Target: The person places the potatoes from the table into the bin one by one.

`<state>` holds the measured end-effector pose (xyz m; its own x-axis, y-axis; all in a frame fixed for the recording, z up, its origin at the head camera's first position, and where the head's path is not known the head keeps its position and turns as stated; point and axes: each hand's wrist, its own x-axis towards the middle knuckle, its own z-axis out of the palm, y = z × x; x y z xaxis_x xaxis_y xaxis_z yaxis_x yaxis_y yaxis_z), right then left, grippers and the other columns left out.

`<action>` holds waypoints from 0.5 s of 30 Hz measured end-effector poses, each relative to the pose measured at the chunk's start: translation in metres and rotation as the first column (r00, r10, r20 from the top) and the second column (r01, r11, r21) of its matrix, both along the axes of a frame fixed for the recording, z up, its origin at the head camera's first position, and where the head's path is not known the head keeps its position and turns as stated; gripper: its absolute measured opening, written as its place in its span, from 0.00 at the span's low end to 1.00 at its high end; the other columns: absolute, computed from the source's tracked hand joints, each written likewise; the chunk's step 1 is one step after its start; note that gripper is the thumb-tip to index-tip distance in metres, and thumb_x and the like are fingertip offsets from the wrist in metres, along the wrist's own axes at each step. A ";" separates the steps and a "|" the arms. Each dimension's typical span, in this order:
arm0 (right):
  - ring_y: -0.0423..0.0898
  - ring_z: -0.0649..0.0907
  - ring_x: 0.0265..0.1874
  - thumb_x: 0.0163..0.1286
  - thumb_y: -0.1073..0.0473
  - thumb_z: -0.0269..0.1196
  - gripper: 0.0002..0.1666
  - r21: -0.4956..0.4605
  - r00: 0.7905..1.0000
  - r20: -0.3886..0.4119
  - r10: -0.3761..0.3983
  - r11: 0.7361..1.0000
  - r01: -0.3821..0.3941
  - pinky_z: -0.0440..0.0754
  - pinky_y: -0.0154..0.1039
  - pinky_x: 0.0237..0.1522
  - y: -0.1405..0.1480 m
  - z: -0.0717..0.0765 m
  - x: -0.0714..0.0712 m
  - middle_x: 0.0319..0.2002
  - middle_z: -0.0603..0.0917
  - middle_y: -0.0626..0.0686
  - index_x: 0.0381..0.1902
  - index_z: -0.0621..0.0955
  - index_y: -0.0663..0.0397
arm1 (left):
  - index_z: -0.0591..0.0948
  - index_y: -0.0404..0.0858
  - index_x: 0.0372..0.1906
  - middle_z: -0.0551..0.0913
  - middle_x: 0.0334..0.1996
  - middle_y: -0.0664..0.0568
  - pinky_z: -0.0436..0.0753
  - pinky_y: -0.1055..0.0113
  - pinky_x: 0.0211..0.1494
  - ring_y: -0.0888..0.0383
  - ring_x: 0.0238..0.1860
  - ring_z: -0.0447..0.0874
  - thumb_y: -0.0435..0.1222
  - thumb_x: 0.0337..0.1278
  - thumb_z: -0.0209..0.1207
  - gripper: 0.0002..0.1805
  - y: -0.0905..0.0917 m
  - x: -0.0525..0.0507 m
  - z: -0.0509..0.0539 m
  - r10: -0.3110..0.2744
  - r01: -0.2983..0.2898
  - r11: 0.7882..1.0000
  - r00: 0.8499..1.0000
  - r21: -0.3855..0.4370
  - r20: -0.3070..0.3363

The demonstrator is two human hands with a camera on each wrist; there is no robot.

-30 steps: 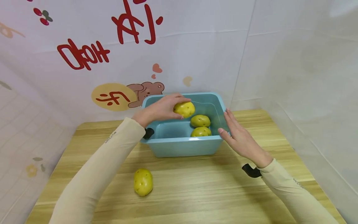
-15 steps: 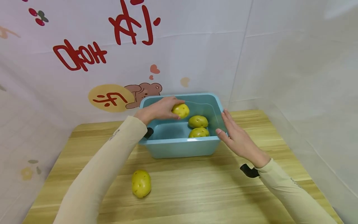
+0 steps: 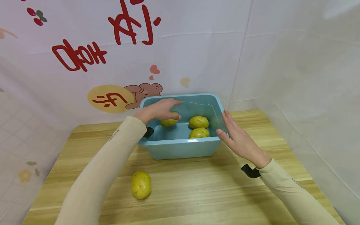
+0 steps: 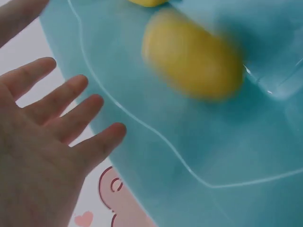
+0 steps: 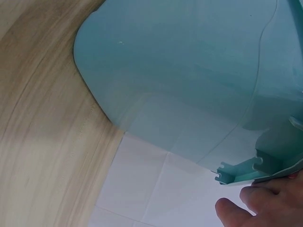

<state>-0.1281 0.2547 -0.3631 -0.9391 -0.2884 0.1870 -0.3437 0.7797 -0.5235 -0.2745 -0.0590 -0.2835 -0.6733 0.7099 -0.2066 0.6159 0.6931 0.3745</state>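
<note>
Over the left part of a blue plastic bin (image 3: 182, 150), my left hand (image 3: 161, 110) is spread with nothing in its fingers. Just below it is a yellow potato (image 3: 168, 122), partly hidden by the hand in the head view; the left wrist view shows this potato (image 4: 194, 56) blurred and apart from the fingers. Two more potatoes lie in the bin's right half, one potato (image 3: 198, 122) behind another potato (image 3: 199, 133). My right hand (image 3: 239, 137) rests with straight fingers against the bin's right rim; in the right wrist view its fingers (image 5: 258, 201) touch the rim's underside.
Another potato (image 3: 141, 185) lies on the wooden table (image 3: 197, 187) in front of the bin, near my left forearm. A white printed sheet (image 3: 197, 56) hangs close behind the bin, and more sheeting stands along both sides of the table.
My left hand has let go of the potato it held over the bin, moving slightly left and opening. That potato is now lower, inside the bin. The right hand stays at the rim.
</note>
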 end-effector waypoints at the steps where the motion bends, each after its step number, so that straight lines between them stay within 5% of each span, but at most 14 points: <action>1: 0.57 0.47 0.82 0.84 0.40 0.47 0.46 0.000 1.000 0.002 0.002 1.000 -0.002 0.55 0.64 0.76 0.000 0.000 0.000 0.84 0.38 0.53 0.84 0.45 0.60 | 0.61 0.39 0.81 0.63 0.79 0.44 0.59 0.49 0.80 0.45 0.79 0.58 0.49 0.72 0.61 0.41 -0.002 0.002 0.002 -0.001 0.001 1.000 1.000 0.016 -0.003; 8: 0.58 0.47 0.82 0.84 0.40 0.47 0.46 -0.012 1.000 0.021 0.016 1.000 -0.016 0.54 0.65 0.76 -0.001 0.002 0.000 0.84 0.37 0.51 0.84 0.43 0.58 | 0.60 0.45 0.82 0.59 0.81 0.48 0.57 0.47 0.80 0.48 0.81 0.53 0.58 0.72 0.56 0.42 -0.017 0.021 0.018 0.043 -0.032 0.987 0.997 0.160 -0.067; 15: 0.58 0.46 0.82 0.84 0.41 0.48 0.46 -0.016 1.000 0.018 0.021 1.000 -0.021 0.53 0.65 0.76 0.000 0.001 0.000 0.84 0.37 0.51 0.84 0.43 0.58 | 0.60 0.49 0.82 0.57 0.81 0.53 0.55 0.39 0.79 0.50 0.81 0.53 0.60 0.72 0.53 0.41 -0.036 0.047 0.030 0.084 -0.019 0.941 0.980 0.337 -0.180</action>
<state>-0.1285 0.2542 -0.3621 -0.9363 -0.3050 0.1741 -0.3497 0.7642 -0.5420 -0.2273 -0.0947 -0.2534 -0.7143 0.6790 0.1695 0.6644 0.5818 0.4691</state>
